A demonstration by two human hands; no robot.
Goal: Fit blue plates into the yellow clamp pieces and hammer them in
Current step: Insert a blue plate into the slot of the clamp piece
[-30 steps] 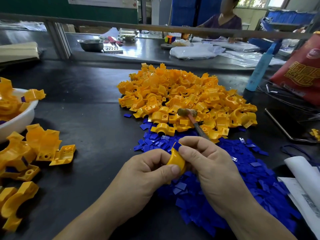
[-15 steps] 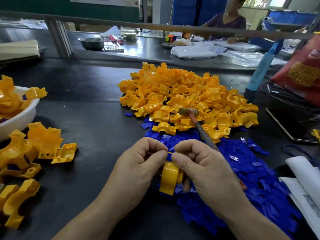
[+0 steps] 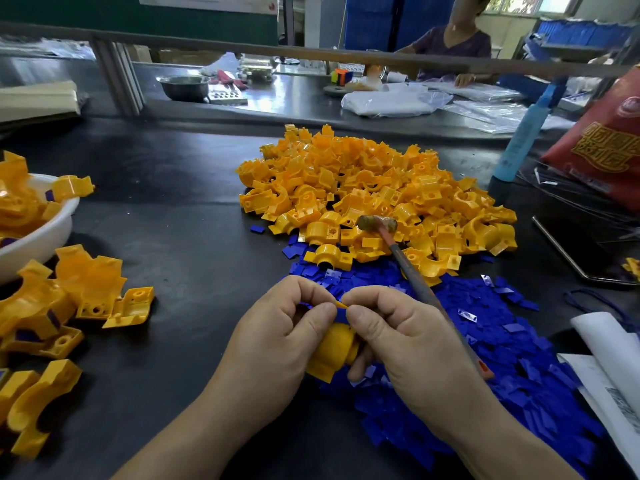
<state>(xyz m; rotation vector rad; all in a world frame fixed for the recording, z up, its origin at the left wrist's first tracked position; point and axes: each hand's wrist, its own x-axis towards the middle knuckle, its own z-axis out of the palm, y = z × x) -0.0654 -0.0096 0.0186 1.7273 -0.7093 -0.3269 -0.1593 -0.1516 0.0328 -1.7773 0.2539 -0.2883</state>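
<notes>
1. Our left hand [image 3: 287, 341] is curled around 1 yellow clamp piece [image 3: 332, 355], thumb pressed against its top edge. It holds the piece just above the near part of the dark table [image 3: 180, 237].
2. Our right hand [image 3: 408, 351] meets it from the right, thumb and forefinger pinching a blue plate [image 3: 341, 316] at the top of the piece. Only a sliver of blue shows, so we cannot tell how deep the plate sits.
3. A hammer [image 3: 377, 224] runs under the right hand. Its head points far and sits over the yellow parts, and its orange handle end shows at the near right. We cannot tell which fingers hold it.
4. We judge that the plate is being seated by hand, ahead of any hammering. To do this well, we would keep the plate square to its slot and press evenly with both thumbs until it stays by itself. We would then rest the piece on bare table, not on loose plates, and tap lightly with fingers clear.
5. Beneath and to the right of the hands lies a heap of loose blue plates [image 3: 502, 358]. Beyond it, farther off, is a heap of yellow clamp pieces [image 3: 346, 181].
6. At the left lie several separate clamp pieces [image 3: 93, 289], some showing blue. A white bowl [image 3: 52, 237] at the far left holds more.
</notes>
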